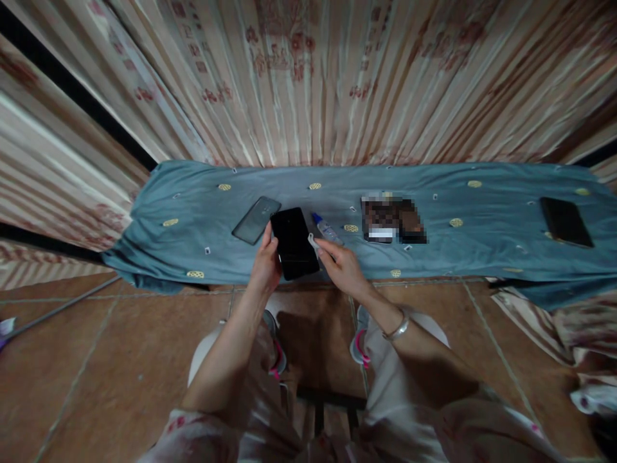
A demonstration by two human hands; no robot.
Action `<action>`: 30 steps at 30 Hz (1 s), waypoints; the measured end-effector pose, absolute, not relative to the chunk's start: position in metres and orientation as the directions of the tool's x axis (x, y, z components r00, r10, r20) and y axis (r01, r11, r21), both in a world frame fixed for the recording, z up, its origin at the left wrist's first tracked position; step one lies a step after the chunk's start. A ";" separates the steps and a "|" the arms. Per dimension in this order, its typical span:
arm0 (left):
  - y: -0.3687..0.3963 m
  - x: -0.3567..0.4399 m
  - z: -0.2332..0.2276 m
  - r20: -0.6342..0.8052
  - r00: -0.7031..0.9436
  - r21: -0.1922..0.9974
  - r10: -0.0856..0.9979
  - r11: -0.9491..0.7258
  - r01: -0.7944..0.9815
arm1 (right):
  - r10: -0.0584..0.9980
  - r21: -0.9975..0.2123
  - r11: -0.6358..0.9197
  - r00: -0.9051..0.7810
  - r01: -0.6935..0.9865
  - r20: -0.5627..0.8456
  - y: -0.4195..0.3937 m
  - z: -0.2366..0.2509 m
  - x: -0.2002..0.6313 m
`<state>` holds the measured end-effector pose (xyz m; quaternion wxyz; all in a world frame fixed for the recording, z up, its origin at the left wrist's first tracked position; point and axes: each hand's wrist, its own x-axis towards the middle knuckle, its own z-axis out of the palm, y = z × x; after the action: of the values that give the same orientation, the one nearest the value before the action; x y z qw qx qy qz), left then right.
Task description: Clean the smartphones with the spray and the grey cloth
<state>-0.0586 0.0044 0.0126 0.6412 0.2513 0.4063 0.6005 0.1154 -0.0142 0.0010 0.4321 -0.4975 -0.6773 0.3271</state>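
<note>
Head view: flat black glossy smartphone [294,243] at the near edge of the teal cloth-covered bench [482,244] — left hand [266,260] closed on its left edge, right hand [340,265] pinching a small white cloth [313,243] at its right edge. Grey phone [256,220] just left; small blue-capped bottle [326,227] just right.

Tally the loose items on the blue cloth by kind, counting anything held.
Phones: 3 – black phone in left hand, grey phone, far-right phone
Small bottle: 1
Small white piece in right hand: 1
Blurred-out object: 1
Total: 6
</note>
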 end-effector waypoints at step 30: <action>0.004 -0.096 0.006 -0.236 -0.166 0.815 0.958 0.102 -0.570 | 0.927 -0.697 0.370 -0.201 0.614 0.316 0.036 -0.022 0.099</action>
<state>-0.0960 0.0042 0.0057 0.6053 0.2254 0.4297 0.6310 0.0989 0.0356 -0.0218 0.3623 -0.5178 -0.7442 0.2161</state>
